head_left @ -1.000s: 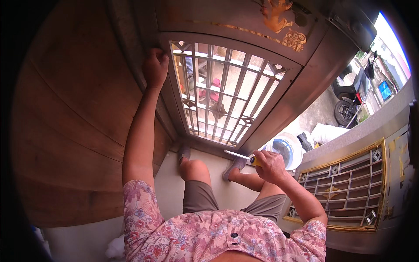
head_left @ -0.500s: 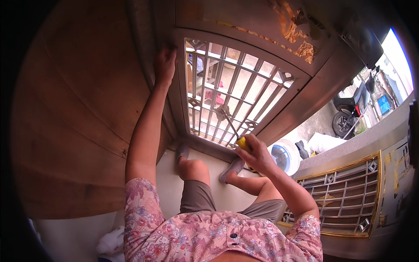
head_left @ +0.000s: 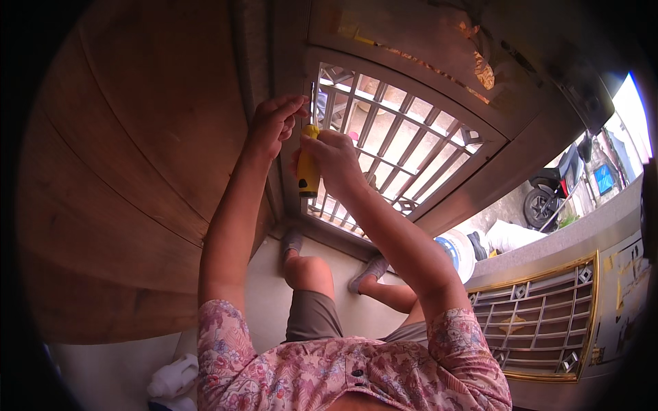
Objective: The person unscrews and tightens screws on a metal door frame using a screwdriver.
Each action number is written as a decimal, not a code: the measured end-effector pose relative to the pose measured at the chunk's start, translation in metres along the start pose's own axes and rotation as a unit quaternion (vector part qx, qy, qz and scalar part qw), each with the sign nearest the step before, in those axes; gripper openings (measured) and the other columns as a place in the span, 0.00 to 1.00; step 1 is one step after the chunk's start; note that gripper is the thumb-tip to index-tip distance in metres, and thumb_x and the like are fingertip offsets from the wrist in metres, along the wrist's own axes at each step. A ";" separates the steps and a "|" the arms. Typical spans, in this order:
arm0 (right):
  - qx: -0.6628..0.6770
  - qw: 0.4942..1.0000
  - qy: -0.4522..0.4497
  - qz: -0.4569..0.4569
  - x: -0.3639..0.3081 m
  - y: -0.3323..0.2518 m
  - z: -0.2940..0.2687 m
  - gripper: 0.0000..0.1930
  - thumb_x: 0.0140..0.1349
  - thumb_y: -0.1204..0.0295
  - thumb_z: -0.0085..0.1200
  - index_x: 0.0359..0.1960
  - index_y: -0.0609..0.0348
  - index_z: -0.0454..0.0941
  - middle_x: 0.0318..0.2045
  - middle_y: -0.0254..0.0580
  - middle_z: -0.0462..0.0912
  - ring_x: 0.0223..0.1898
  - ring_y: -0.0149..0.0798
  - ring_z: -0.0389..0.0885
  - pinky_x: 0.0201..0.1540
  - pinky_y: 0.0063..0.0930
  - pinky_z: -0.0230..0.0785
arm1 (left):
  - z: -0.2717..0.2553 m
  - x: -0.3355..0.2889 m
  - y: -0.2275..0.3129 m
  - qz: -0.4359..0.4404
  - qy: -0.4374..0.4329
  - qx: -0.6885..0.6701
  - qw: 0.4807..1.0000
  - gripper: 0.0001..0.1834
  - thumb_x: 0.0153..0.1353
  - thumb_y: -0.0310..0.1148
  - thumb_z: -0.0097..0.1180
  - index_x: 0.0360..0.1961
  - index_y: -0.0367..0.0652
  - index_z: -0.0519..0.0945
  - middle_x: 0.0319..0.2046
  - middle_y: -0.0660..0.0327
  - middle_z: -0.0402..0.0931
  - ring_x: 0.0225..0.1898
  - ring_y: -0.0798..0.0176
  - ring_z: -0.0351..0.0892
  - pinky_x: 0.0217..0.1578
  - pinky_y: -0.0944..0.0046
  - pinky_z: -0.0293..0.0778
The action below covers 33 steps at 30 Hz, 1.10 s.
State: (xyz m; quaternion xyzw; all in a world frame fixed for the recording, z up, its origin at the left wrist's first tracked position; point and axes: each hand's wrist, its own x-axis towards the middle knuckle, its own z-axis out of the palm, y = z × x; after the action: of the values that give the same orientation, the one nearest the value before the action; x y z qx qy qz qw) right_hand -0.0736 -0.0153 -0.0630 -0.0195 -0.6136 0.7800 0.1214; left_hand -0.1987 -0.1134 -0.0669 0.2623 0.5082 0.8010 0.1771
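Note:
My right hand (head_left: 334, 156) is wrapped round the yellow handle of a screwdriver (head_left: 309, 179). The shaft points up and away from me, its tip beside the left frame of a metal door (head_left: 293, 82) with a barred window. Just left of the shaft is my left hand (head_left: 273, 125), its fingers curled in and the fingertips close to the metal shaft. Whether a small thing sits between those fingertips is hidden. Behind the screwdriver, the window's silver bars (head_left: 384, 164) run across the opening.
A large brown wooden panel (head_left: 130, 178) fills the left side. At right lie a gold-edged grille panel (head_left: 541, 257), a white bucket (head_left: 462, 250) and, outdoors, a motorbike (head_left: 545, 198). A white plastic bottle (head_left: 173, 377) lies at lower left.
My right hand has brought the screwdriver up and left, from the lower bars to the left frame. My left hand has left the frame's edge and curled its fingers near the shaft.

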 end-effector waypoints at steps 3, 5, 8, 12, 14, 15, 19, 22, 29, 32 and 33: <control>0.054 0.998 -0.013 0.005 0.005 0.000 0.011 0.09 0.59 0.73 0.53 0.31 0.70 0.72 0.22 0.45 0.78 0.20 0.39 0.80 0.22 0.29 0.74 | -0.009 0.009 -0.009 -0.029 0.000 0.000 1.000 0.12 0.60 0.36 0.57 0.38 0.38 0.80 0.24 0.67 0.75 0.14 0.82 0.56 0.13 0.78 0.49; 0.073 0.997 -0.001 0.003 0.006 0.001 0.018 0.09 0.59 0.74 0.53 0.30 0.70 0.72 0.23 0.47 0.78 0.20 0.40 0.80 0.22 0.29 0.75 | -0.007 0.011 -0.013 -0.039 -0.005 -0.009 0.999 0.12 0.60 0.35 0.57 0.39 0.38 0.80 0.23 0.67 0.73 0.15 0.82 0.57 0.14 0.77 0.51; 0.066 0.998 0.014 0.004 0.008 -0.006 0.022 0.09 0.60 0.74 0.53 0.30 0.70 0.72 0.22 0.48 0.78 0.20 0.41 0.80 0.22 0.29 0.75 | -0.002 0.012 -0.005 -0.047 0.006 -0.021 0.999 0.13 0.59 0.35 0.58 0.40 0.37 0.80 0.20 0.69 0.70 0.15 0.79 0.60 0.16 0.76 0.56; 0.098 0.995 0.014 0.011 0.013 -0.004 0.023 0.09 0.60 0.74 0.53 0.30 0.70 0.72 0.22 0.48 0.77 0.20 0.42 0.80 0.21 0.30 0.74 | -0.009 0.017 -0.004 -0.078 -0.020 -0.028 0.996 0.12 0.61 0.32 0.54 0.41 0.35 0.79 0.24 0.67 0.72 0.22 0.77 0.69 0.23 0.77 0.65; 0.099 0.995 0.018 0.018 0.013 -0.004 0.024 0.09 0.60 0.74 0.53 0.29 0.70 0.72 0.21 0.48 0.77 0.19 0.42 0.79 0.21 0.31 0.74 | -0.010 0.018 -0.005 -0.083 -0.025 -0.027 0.996 0.11 0.61 0.32 0.54 0.40 0.35 0.79 0.24 0.67 0.72 0.22 0.76 0.69 0.23 0.77 0.66; 0.098 0.995 0.019 0.018 0.013 -0.003 0.024 0.09 0.60 0.74 0.53 0.29 0.70 0.72 0.21 0.48 0.77 0.19 0.42 0.79 0.21 0.31 0.74 | -0.010 0.018 -0.005 -0.086 -0.016 -0.025 0.996 0.11 0.61 0.32 0.54 0.40 0.36 0.79 0.24 0.67 0.72 0.22 0.76 0.69 0.22 0.77 0.66; 0.109 0.994 0.024 0.018 0.015 -0.002 0.028 0.09 0.60 0.74 0.52 0.29 0.71 0.72 0.22 0.48 0.78 0.19 0.43 0.80 0.21 0.32 0.74 | -0.007 0.018 -0.002 -0.092 0.005 -0.007 0.996 0.10 0.61 0.33 0.55 0.39 0.37 0.80 0.23 0.67 0.71 0.20 0.76 0.68 0.21 0.77 0.65; 0.134 0.991 0.020 0.025 0.013 -0.005 0.030 0.10 0.62 0.73 0.50 0.33 0.72 0.71 0.26 0.51 0.78 0.23 0.44 0.80 0.25 0.33 0.75 | 0.000 0.015 0.013 -0.083 -0.003 0.052 0.995 0.11 0.59 0.34 0.56 0.39 0.38 0.80 0.23 0.67 0.70 0.20 0.75 0.68 0.22 0.76 0.65; 0.306 0.952 0.010 0.025 0.030 0.008 0.049 0.11 0.66 0.71 0.44 0.42 0.69 0.69 0.34 0.49 0.77 0.31 0.45 0.80 0.32 0.38 0.77 | -0.014 0.022 0.029 -0.098 -0.065 0.073 0.990 0.14 0.58 0.38 0.57 0.38 0.37 0.80 0.24 0.68 0.69 0.25 0.75 0.68 0.26 0.72 0.67; 0.381 0.923 0.040 0.037 0.029 0.003 0.064 0.11 0.66 0.70 0.43 0.42 0.68 0.69 0.33 0.49 0.77 0.30 0.45 0.80 0.32 0.38 0.76 | -0.020 0.017 0.031 -0.136 -0.082 0.072 0.985 0.20 0.59 0.42 0.57 0.44 0.36 0.79 0.30 0.65 0.73 0.36 0.71 0.74 0.37 0.70 0.71; 0.421 0.905 0.046 0.045 0.025 -0.005 0.070 0.12 0.66 0.69 0.43 0.41 0.68 0.69 0.32 0.48 0.77 0.29 0.44 0.80 0.31 0.36 0.75 | -0.020 0.004 0.029 0.029 -0.139 0.091 0.986 0.24 0.59 0.45 0.56 0.48 0.36 0.76 0.36 0.63 0.74 0.43 0.69 0.74 0.44 0.67 0.70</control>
State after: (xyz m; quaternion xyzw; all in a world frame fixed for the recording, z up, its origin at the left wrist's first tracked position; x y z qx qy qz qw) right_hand -0.1097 -0.0756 -0.0378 -0.0298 -0.2204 0.9685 0.1116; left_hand -0.2150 -0.1378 -0.0466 0.4007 0.5417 0.7119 0.1982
